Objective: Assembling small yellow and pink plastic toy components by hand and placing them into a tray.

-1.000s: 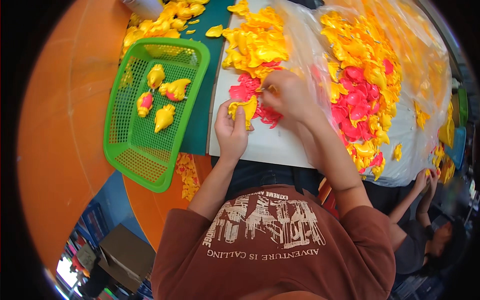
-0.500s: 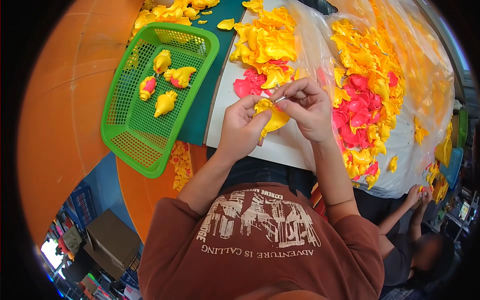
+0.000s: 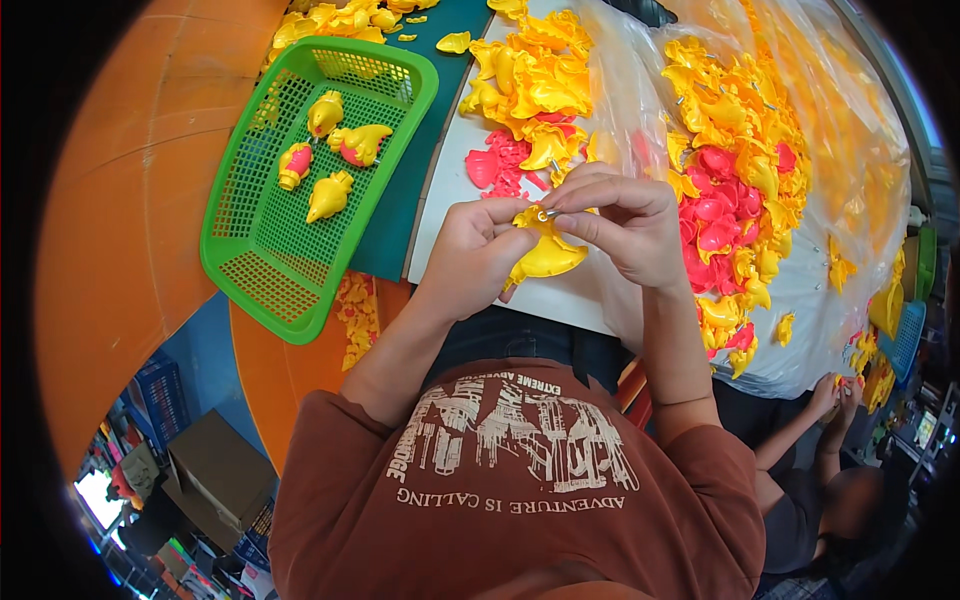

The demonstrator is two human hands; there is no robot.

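Note:
My left hand [image 3: 470, 255] pinches a yellow curved plastic shell piece [image 3: 548, 256] over the white table edge. Between the thumb and fingers of my right hand [image 3: 625, 220] is a small metal pin [image 3: 549, 215], its end against the upper part of the shell. Just beyond my hands lie small pink plastic pieces [image 3: 505, 160] and a heap of yellow shells [image 3: 535, 75]. On the left, a green basket [image 3: 225, 215] holds several assembled yellow figures, some with pink parts, such as this one [image 3: 330, 197].
Clear plastic sheeting [image 3: 790, 330] on the right bears a big pile of yellow shells [image 3: 735, 100] and pink shells [image 3: 715, 220]. Another person's hands [image 3: 838, 392] work at the lower right. A cardboard box [image 3: 215, 475] stands at lower left.
The shell has tilted lower in my left hand, and the metal pin has turned so its end faces me. My right hand has shifted slightly right and down.

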